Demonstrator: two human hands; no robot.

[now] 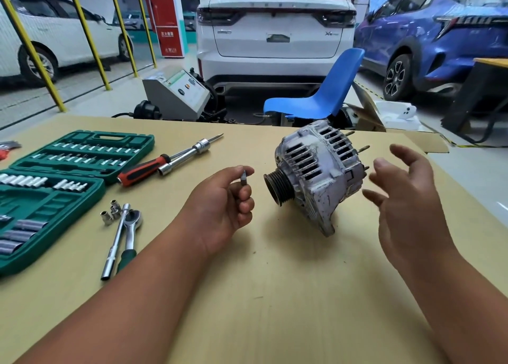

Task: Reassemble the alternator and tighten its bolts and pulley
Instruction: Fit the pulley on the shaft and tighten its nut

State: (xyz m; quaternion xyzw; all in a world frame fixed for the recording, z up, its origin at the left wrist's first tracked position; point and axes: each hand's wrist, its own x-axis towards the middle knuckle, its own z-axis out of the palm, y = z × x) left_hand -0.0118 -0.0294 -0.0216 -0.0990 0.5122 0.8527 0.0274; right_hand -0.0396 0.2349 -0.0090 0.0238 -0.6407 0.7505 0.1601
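Forearms are stretching over the table [275, 295]. My left hand [225, 204] is pinching a small metal bit [244, 178] between thumb and curled fingers. My right hand [406, 198] is hovering, fingers spread wide, beside the alternator [316, 176], which is lying between both hands with its pulley [277, 185] pointing left.

Alternator [316, 171] right of socket case [55, 198].

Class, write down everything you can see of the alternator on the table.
The alternator is a grey, worn cast-metal housing with chipped whitish paint and rows of cooling slots. A dark grooved pulley faces left; thin studs stick out of its right end. It lies tilted on a mounting lug on the tan table. The open right hand hovers beside it, not touching.
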